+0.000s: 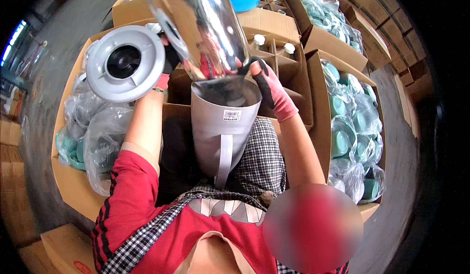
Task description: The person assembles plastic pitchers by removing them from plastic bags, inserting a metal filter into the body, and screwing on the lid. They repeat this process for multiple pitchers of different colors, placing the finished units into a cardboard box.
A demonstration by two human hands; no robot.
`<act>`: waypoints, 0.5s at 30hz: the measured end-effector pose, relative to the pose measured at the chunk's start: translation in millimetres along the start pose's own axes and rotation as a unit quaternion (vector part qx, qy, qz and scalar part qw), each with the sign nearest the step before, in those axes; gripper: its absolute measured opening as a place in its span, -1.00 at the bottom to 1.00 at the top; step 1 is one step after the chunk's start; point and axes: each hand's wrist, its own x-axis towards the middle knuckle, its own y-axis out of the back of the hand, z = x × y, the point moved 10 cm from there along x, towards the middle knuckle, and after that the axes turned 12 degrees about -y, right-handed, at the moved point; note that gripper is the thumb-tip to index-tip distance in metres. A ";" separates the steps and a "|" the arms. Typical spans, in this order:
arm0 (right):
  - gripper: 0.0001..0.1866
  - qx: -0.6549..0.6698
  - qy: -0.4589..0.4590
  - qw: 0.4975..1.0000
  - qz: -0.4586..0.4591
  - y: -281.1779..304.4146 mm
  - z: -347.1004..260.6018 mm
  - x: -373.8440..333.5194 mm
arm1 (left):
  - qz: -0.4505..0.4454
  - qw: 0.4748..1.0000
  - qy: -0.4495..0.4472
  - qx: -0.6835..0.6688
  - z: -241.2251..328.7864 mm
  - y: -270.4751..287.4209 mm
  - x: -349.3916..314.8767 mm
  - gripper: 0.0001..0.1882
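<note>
A large mirrored flask liner (210,29) tilts over the open mouth of a grey flask body (220,105). The body has a side handle and a small label, and rests between my legs. My right hand (271,90), in a pink and black glove with bare fingertips, closes on the liner's lower end beside the body's rim. A round grey ring-shaped flask part (152,63) with a dark centre is at my left hand (170,61), which seems closed on it. The ring and liner hide most of the left fingers.
Left, an open carton (73,178) holds bagged clear and green parts. Another carton of bagged green parts (360,112) stands right. Ahead, a divided carton (293,76) holds white-tipped items, with a blue basin (247,0) beyond. Stacked boxes (411,29) line the far right.
</note>
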 end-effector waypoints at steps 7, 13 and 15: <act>-0.41 0.141 0.037 0.984 0.104 48.3 43.0 20.4 | 0.109 0.544 0.314 -0.770 7.4 -37.9 -53.3 -0.70; -0.24 -0.022 0.084 0.987 0.132 28.5 -6.5 -15.0 | 0.074 0.557 0.271 -0.782 60.2 -4.8 -55.0 -0.69; -0.25 -0.212 0.059 0.967 0.130 52.2 10.0 -6.3 | 0.072 0.528 0.271 -0.802 70.6 -6.1 -54.3 -0.68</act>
